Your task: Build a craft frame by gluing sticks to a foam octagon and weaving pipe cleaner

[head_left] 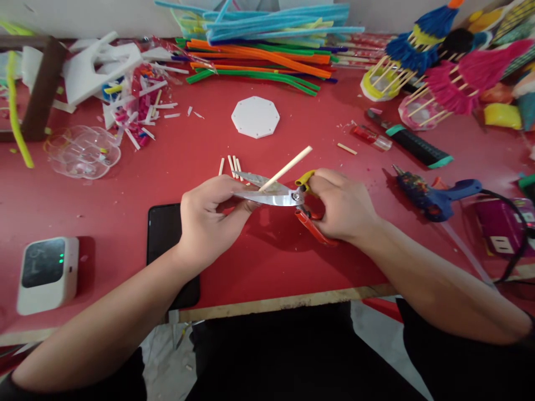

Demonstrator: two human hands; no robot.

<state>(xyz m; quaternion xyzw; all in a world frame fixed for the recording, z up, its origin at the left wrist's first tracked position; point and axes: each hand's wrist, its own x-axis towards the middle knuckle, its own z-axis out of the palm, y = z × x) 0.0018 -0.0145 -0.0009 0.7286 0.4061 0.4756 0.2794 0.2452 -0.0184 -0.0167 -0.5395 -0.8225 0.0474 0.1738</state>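
My right hand [345, 203] grips the red and yellow handles of a pair of metal shears [278, 197], whose blades are parted and point left. A thin wooden stick [288, 167] passes between the blades, its free end slanting up to the right. The stick's lower end runs down to my left hand [213, 214], which pinches it; the fingertips are partly hidden behind the blades. Just beyond the blades, several short cut stick pieces [234, 166] lie on the red table [267, 267]. Farther back rests a white octagonal disc [255, 116] with small holes around its edge.
Under my left wrist lies a black phone [163, 231]; a white device [48, 273] stands left. To the right are a glue gun [434, 192], a utility knife [420, 146] and pink and blue stick-and-yarn models [463, 83]. Pipe cleaners [267, 58] and scraps [137, 106] cover the back.
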